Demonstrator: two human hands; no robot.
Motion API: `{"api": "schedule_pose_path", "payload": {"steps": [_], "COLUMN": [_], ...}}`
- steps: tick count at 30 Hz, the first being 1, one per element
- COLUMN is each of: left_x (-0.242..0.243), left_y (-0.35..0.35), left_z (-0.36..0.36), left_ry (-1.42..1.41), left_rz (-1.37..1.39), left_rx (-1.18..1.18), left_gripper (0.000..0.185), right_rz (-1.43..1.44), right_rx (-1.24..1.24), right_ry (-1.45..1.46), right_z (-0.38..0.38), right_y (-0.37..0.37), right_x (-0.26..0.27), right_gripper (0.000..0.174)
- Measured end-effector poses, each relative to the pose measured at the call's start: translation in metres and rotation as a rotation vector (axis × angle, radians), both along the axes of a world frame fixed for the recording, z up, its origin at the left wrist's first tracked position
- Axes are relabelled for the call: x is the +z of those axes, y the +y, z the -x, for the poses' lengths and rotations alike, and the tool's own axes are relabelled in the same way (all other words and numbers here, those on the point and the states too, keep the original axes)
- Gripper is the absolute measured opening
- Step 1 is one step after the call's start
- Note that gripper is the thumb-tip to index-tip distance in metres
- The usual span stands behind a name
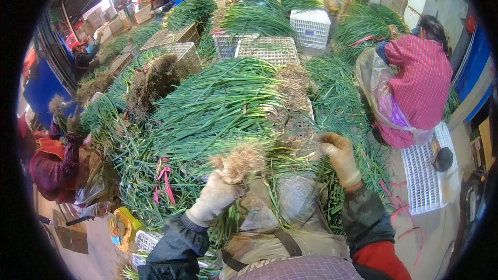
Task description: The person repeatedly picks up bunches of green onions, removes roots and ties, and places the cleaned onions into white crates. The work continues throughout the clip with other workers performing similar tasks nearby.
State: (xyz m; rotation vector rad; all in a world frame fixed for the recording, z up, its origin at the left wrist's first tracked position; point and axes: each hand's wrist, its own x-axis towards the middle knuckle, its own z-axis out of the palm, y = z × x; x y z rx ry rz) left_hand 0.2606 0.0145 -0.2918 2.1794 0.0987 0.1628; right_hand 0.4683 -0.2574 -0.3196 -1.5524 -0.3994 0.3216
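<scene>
My left hand (216, 198), in a pale work glove, grips a bunch of long green allium stalks just below its matted tan roots (243, 163). The roots point up and away from me, while the leaves hang down beside my lap. My right hand (340, 159), in a stained glove, is raised with curled fingers near the right end of the pile; whether a stalk is between the fingertips is unclear. Before me lies a broad heap of the same stalks (218, 105), leaves to the left and roots (293, 93) to the right. A plastic apron (288, 241) covers my lap.
Loose leaves (155, 179) and pink ties (165, 181) surround the heap. Plastic crates (268, 48) stand behind it. A co-worker in red plaid (418, 85) sits at right, another (66, 167) at left. A white crate (424, 171) and a yellow container (126, 227) are on the floor.
</scene>
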Motion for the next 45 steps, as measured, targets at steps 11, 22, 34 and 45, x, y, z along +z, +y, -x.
{"api": "schedule_pose_path", "payload": {"steps": [11, 22, 34, 45], "left_x": [0.056, 0.039, 0.059, -0.003], "left_y": [0.027, 0.042, -0.003, -0.025], "left_z": [0.097, 0.098, -0.006, -0.077], "left_ry": [0.234, 0.063, 0.05, 0.058], "left_rz": [0.338, 0.532, 0.828, 0.594], "left_rx": [0.578, 0.54, 0.275, -0.157], "left_gripper": [0.046, 0.051, 0.039, 0.048], "right_rz": [0.994, 0.613, -0.215, -0.497], "right_rx": [0.044, 0.183, 0.237, 0.151], "right_ry": [-1.363, -0.39, 0.125, 0.151], "right_z": [-0.063, -0.044, 0.012, 0.028], "right_y": [0.009, 0.006, 0.019, 0.024], "right_x": [-0.159, -0.045, 0.023, 0.039], "right_gripper": [0.014, 0.019, 0.014, 0.02]}}
